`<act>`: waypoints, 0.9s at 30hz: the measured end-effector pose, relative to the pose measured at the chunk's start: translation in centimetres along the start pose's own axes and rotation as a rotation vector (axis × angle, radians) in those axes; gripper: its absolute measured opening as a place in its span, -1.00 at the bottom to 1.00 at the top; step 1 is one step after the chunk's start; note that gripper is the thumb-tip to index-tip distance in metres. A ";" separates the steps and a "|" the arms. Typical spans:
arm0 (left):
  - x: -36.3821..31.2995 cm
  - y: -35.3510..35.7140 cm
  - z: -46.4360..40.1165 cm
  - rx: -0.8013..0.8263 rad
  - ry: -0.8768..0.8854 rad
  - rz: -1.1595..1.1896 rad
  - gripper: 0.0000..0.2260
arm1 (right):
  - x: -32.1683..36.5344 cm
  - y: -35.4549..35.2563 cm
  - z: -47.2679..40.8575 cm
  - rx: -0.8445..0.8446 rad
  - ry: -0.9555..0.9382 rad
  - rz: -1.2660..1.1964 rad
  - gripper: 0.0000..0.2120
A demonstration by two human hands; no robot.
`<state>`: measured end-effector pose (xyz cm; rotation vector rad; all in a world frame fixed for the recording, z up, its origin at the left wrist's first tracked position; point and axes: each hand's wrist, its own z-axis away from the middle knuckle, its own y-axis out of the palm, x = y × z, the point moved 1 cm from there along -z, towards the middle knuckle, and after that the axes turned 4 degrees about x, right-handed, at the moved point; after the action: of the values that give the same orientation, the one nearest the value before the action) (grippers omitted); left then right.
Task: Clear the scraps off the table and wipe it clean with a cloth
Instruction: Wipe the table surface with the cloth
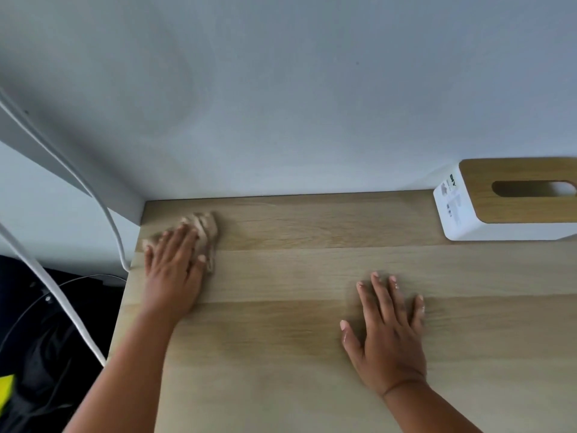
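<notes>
Head view: left hand point(173, 270) lies flat, fingers straight, pressing a crumpled beige cloth point(203, 232) onto the pale wood-grain worktop point(312, 339) at its far-left corner, close to the wall and the left edge. Right hand point(390, 332) is also flat, fingers spread, palm down mid-worktop, holding nothing; looks like bracing. No scraps visible on the surface shown, so I'd judge this the wiping stage. Risks: the cloth is only pinned under the fingers, not gripped, so a fast stroke could leave it bunching or sliding out, most likely off that left edge. White cables point(93, 195) hang just beside the corner; a wide stroke could snag them. The white tissue box with a wooden slotted lid point(499, 201) sits far right against the wall; a long sweep could shove it, and the patch under it stays unwiped unless it's lifted. The cloth is motion-blurred, so I can't tell if it's damp.
</notes>
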<state>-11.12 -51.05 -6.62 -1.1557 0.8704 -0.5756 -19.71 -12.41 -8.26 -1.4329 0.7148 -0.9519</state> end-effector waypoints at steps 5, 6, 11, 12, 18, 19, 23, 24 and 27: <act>-3.8 0.9 -6.0 -0.011 -0.443 0.049 -0.39 | -0.2 -0.1 0.1 0.022 0.009 0.006 -0.27; -5.4 1.4 -6.6 0.012 -0.476 0.050 -0.38 | -0.2 0.0 0.1 0.021 0.008 0.004 -0.27; -13.5 4.0 -4.8 0.072 -0.113 -0.037 -0.38 | -0.2 0.0 0.1 0.018 0.007 0.007 -0.27; -14.9 4.5 -3.4 0.089 0.014 -0.053 -0.39 | -0.2 0.0 0.1 0.026 0.010 0.012 -0.27; -14.6 5.7 3.1 0.163 0.504 -0.129 -0.48 | 0.0 -0.3 0.1 0.022 0.016 0.027 -0.27; -13.1 5.3 3.2 0.155 0.520 -0.133 -0.49 | 0.0 -0.3 0.1 0.013 0.015 0.023 -0.27; -5.3 2.1 0.4 0.123 0.338 -0.082 -0.44 | 0.0 -0.1 0.1 0.001 0.009 0.023 -0.27; -3.2 1.1 -0.7 0.105 0.230 -0.065 -0.43 | 0.0 0.0 0.1 0.005 0.008 0.025 -0.27; 1.4 -0.9 -3.2 0.045 -0.052 -0.026 -0.43 | -0.1 0.2 0.0 0.020 0.006 0.038 -0.27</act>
<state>-12.95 -54.20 -6.65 -1.1375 0.7951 -0.5812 -19.76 -12.36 -8.44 -1.3953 0.7325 -0.9317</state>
